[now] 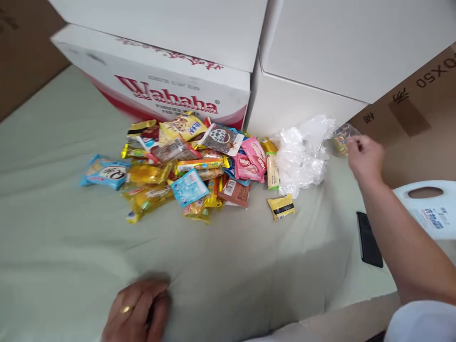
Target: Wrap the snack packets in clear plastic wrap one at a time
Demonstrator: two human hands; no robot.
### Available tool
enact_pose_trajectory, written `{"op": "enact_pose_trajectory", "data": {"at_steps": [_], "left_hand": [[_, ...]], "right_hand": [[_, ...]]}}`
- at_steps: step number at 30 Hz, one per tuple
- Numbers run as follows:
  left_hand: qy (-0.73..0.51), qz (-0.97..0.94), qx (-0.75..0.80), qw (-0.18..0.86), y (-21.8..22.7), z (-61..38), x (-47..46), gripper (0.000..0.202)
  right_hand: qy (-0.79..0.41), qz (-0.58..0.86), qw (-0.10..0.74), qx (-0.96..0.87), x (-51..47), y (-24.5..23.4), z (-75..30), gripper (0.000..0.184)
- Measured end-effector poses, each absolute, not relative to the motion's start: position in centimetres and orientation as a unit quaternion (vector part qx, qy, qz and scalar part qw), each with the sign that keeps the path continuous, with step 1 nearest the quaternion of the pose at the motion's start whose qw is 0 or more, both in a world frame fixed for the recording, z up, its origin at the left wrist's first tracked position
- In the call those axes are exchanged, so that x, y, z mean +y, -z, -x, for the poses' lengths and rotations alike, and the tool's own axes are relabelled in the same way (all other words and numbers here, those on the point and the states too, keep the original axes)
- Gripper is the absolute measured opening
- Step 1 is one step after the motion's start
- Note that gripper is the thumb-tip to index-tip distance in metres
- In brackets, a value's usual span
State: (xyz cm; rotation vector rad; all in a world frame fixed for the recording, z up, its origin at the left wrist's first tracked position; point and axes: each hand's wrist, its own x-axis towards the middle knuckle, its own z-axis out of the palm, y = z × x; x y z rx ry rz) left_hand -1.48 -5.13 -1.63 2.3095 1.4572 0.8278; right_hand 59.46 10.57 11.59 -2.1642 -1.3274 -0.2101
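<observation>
A heap of small snack packets [185, 166] lies on a pale green sheet [71, 266], in front of a white Wahaha carton [167, 90]. My right hand [365, 159] reaches far right and pinches a small clear bag with a snack inside [341, 139], beside a crumpled pile of clear plastic bags [302, 154]. My left hand [137, 311] rests on the sheet at the bottom, fingers curled down, a ring on one finger, nothing visible in it. A lone yellow packet [281, 207] lies apart from the heap.
A second white box [320, 71] stands behind the bags, brown cardboard [413, 114] at right. A black phone [368, 239] lies on the sheet near my right forearm. A white plastic jug with a handle [427, 209] sits at the right edge.
</observation>
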Motion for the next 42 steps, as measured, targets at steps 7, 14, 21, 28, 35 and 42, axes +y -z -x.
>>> {"op": "enact_pose_trajectory", "data": {"at_steps": [7, 14, 21, 28, 35, 42], "left_hand": [[-0.394, -0.756, 0.44, 0.283, -2.8, -3.3, -2.0, 0.016], [-0.355, -0.708, 0.336, 0.51, -1.3, -10.2, 0.6, 0.016], [-0.36, -0.526, 0.279, 0.718, 0.7, -10.6, 2.2, 0.018], [-0.339, -0.444, 0.265, 0.786, 0.6, -10.2, 3.1, 0.026], [-0.342, -0.422, 0.249, 0.802, 0.3, -10.2, 3.3, 0.03], [-0.358, -0.458, 0.275, 0.766, 0.3, -10.8, 2.2, 0.075]], "right_hand": [[-0.043, 0.812, 0.293, -0.503, 2.8, -5.4, -47.3, 0.032], [0.042, 0.807, 0.091, -0.582, 5.3, -5.6, -43.6, 0.025], [-0.155, 0.77, 0.387, -0.483, 2.2, -10.1, -44.0, 0.025], [-0.352, 0.691, 0.558, -0.297, 2.4, -8.3, -42.6, 0.05], [-0.362, 0.668, 0.562, -0.327, 1.3, -10.9, -41.4, 0.034], [-0.393, 0.638, 0.58, -0.321, -1.6, -8.6, -33.2, 0.027]]}}
